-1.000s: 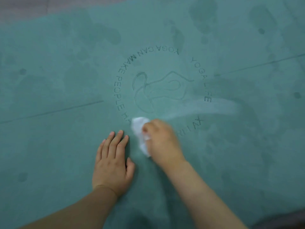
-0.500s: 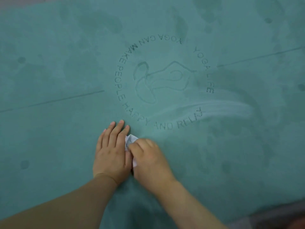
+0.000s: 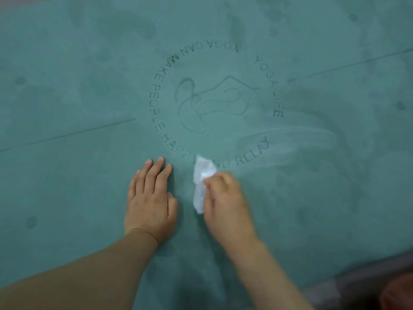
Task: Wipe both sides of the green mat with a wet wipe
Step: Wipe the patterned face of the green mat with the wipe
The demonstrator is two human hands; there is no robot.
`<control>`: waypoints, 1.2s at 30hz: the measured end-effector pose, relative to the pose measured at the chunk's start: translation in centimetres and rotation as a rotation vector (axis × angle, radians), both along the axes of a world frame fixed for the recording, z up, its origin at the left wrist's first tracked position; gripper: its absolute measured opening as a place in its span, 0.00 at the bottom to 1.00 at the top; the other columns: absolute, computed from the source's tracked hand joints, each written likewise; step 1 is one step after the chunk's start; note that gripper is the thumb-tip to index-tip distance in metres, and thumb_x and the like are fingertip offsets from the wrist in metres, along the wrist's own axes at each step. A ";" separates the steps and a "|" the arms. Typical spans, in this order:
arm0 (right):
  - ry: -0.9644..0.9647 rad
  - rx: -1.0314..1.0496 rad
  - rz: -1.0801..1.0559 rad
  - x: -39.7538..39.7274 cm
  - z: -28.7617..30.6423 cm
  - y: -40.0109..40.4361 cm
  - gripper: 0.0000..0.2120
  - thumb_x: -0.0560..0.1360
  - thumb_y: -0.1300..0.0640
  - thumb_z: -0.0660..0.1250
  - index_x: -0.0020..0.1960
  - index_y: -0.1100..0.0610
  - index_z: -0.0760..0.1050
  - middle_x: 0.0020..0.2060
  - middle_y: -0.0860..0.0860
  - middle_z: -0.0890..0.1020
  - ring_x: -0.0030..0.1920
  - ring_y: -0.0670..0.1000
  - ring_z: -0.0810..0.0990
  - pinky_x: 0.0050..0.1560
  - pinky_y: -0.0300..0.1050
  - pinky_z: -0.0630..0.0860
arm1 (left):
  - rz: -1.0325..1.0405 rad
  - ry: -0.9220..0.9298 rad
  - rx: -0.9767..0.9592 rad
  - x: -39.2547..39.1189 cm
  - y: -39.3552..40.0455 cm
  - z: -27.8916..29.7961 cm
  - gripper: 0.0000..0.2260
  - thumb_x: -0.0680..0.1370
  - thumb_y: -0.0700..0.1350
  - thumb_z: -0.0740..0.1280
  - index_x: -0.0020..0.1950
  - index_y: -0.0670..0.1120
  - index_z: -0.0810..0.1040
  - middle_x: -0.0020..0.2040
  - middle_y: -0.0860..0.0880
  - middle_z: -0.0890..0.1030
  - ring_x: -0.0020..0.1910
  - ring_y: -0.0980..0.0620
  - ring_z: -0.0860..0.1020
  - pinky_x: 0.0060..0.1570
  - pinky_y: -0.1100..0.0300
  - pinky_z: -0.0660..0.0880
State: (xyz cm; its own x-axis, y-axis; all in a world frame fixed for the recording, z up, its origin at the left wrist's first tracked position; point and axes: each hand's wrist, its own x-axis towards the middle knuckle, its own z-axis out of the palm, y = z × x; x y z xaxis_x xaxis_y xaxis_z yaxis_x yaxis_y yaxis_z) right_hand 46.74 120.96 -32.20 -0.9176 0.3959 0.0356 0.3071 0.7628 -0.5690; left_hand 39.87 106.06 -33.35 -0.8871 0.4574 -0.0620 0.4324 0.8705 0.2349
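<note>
Right hand (image 3: 225, 204) clamps crumpled wet wipe (image 3: 202, 175) at frame centre; left hand (image 3: 152, 198) flat, fingers straight, pinning green mat (image 3: 67, 186). Mat prob. soft, floppy; lift by edge.

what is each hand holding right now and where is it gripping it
The right hand grips the crumpled wet wipe along its right side. The left hand holds nothing, resting flat on the green mat.

You see a teal-green mat (image 3: 67, 198) mottled with darker blotches and round spots, printed with a dark ring of lettering (image 3: 156, 113) round a line-drawn figure, streaked pale near the white wipe (image 3: 202, 175).
</note>
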 end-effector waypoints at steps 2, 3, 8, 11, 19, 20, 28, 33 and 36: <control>-0.026 -0.021 0.341 1.9 0.5 -3.7 0.08 0.74 0.60 0.57 0.48 0.56 0.74 0.41 0.53 0.74 0.42 0.55 0.74 0.44 0.47 0.73 | 0.005 0.008 0.003 -0.1 0.0 -0.1 0.27 0.73 0.46 0.55 0.70 0.40 0.72 0.73 0.41 0.71 0.74 0.44 0.60 0.75 0.52 0.49; -0.006 -0.050 0.394 2.4 0.4 -3.0 0.07 0.72 0.60 0.60 0.49 0.55 0.73 0.40 0.53 0.74 0.40 0.55 0.75 0.43 0.47 0.74 | 0.006 0.012 0.004 0.0 -0.1 -0.1 0.27 0.73 0.46 0.54 0.70 0.40 0.72 0.73 0.41 0.71 0.74 0.44 0.61 0.75 0.53 0.49; -0.021 0.114 -0.295 3.2 0.3 12.2 0.09 0.73 0.62 0.60 0.46 0.62 0.79 0.43 0.60 0.79 0.43 0.61 0.78 0.47 0.47 0.69 | 0.006 0.004 0.001 0.1 0.0 0.0 0.28 0.72 0.46 0.54 0.71 0.41 0.71 0.74 0.43 0.69 0.75 0.42 0.62 0.75 0.51 0.50; -0.082 0.072 -0.780 4.4 0.8 16.1 0.09 0.74 0.66 0.63 0.51 0.63 0.80 0.47 0.63 0.79 0.50 0.63 0.77 0.52 0.47 0.69 | 0.012 -0.003 0.000 0.1 -0.1 -0.1 0.28 0.72 0.47 0.54 0.72 0.42 0.70 0.74 0.44 0.68 0.75 0.42 0.62 0.75 0.50 0.50; -0.067 0.010 0.485 5.2 0.4 -5.4 0.14 0.69 0.60 0.69 0.54 0.60 0.77 0.43 0.55 0.77 0.40 0.56 0.77 0.41 0.47 0.76 | 0.034 -0.016 0.018 0.2 0.0 -0.3 0.30 0.71 0.48 0.52 0.72 0.42 0.70 0.74 0.44 0.68 0.75 0.43 0.61 0.75 0.46 0.54; -0.014 0.029 0.456 5.2 0.5 -3.5 0.11 0.65 0.61 0.73 0.47 0.59 0.78 0.40 0.54 0.77 0.37 0.55 0.77 0.36 0.46 0.76 | 0.033 -0.014 0.022 0.2 0.0 -0.3 0.30 0.71 0.48 0.52 0.72 0.42 0.70 0.74 0.44 0.68 0.75 0.43 0.61 0.75 0.46 0.55; -0.056 0.114 -0.895 8.1 0.4 17.9 0.14 0.70 0.61 0.59 0.48 0.63 0.80 0.45 0.63 0.81 0.48 0.64 0.78 0.50 0.49 0.70 | 0.023 -0.009 0.023 0.3 -0.1 -0.3 0.29 0.72 0.49 0.52 0.73 0.43 0.69 0.75 0.45 0.67 0.76 0.44 0.59 0.76 0.46 0.54; 0.104 0.045 -0.029 5.7 2.1 -0.1 0.08 0.65 0.65 0.69 0.44 0.61 0.80 0.36 0.57 0.80 0.36 0.55 0.77 0.39 0.46 0.72 | 0.022 -0.009 0.032 0.2 -0.1 -0.4 0.30 0.72 0.48 0.53 0.73 0.43 0.69 0.75 0.44 0.67 0.76 0.43 0.60 0.76 0.46 0.54; -0.106 0.005 0.519 8.2 2.7 -4.6 0.10 0.64 0.60 0.70 0.46 0.54 0.80 0.40 0.51 0.81 0.39 0.51 0.79 0.39 0.43 0.77 | 0.027 -0.003 0.043 0.2 -0.1 -0.4 0.30 0.71 0.49 0.52 0.72 0.42 0.70 0.75 0.43 0.68 0.75 0.42 0.61 0.75 0.45 0.55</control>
